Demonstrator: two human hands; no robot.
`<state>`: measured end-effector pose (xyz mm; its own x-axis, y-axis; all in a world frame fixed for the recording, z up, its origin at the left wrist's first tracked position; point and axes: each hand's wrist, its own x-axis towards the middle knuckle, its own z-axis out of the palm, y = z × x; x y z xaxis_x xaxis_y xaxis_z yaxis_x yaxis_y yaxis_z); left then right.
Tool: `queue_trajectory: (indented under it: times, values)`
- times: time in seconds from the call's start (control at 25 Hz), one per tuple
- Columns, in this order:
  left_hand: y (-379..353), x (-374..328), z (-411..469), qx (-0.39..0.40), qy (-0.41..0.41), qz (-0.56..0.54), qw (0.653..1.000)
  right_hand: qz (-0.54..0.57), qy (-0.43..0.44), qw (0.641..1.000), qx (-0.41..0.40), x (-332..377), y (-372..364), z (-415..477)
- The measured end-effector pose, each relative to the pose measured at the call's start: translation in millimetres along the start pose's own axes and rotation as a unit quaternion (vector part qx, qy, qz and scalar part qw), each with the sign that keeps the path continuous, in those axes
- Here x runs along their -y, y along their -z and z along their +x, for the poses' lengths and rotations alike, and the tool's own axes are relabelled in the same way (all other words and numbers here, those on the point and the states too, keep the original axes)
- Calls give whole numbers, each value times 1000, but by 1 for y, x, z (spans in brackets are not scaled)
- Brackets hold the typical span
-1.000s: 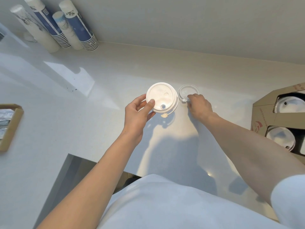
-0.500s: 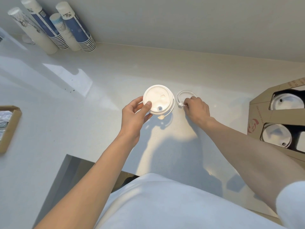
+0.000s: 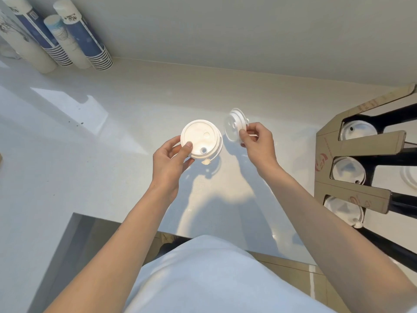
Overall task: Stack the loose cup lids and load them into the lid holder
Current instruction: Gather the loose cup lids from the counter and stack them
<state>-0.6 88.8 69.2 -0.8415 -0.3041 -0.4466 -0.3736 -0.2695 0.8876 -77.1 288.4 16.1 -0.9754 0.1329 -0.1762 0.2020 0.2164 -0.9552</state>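
The left hand point(image 3: 171, 163) grips a small stack of lids point(image 3: 201, 139) above the tabletop point(image 3: 90, 168); the right hand point(image 3: 257, 143) pinches one tilted loose lid point(image 3: 234, 125) beside it. Stacking looks underway. Next: level that lid, seat it squarely on top.

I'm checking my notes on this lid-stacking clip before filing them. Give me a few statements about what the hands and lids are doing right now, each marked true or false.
1. The left hand holds a white lid stack. True.
2. The right hand is empty. False: it pinches a single lid, tilted on edge.
3. The single lid lies flat on the counter. False: it is lifted clear.
4. The cardboard lid holder on the right already has lids in its slots. True.
5. The paper cup stacks stand next to the lid holder. False: they are at the far left.
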Motion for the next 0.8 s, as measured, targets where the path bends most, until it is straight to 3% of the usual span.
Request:
queue_trajectory:
  times: [0.2,0.4,0.56,0.8]
  values:
    - [4,2,-10,-15,1,-17,1000,188,-29,982,18,32,6,-29]
    - [11,5,-19,-17,9,-32,999,348,-69,933,64,50,4,-59]
    - [23,0,-21,15,11,-35,999,383,-66,916,99,60,-9,-77]
    - [52,-16,-15,66,10,-32,997,361,-32,927,101,79,-33,-99]
